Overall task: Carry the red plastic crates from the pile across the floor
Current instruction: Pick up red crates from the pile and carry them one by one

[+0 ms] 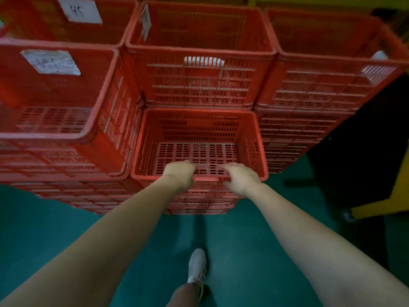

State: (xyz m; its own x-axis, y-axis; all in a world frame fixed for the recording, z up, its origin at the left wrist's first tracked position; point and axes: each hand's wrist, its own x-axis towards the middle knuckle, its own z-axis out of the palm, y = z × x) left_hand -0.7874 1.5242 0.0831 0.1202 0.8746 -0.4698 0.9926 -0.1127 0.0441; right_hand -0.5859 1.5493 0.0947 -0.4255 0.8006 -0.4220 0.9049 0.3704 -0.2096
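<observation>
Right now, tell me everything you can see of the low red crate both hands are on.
The low red crate is plastic, open-topped and empty, with slotted walls, a slotted floor and a thick rim. It sits upright atop a nested stack of like crates on the green floor, with taller stacks left, behind and right. The left hand and right hand curl over its near rim, close together.

A white label (79, 10) on the far-left red crate (33, 23) reads 45; the nearer label (51, 62) is blurred.
</observation>
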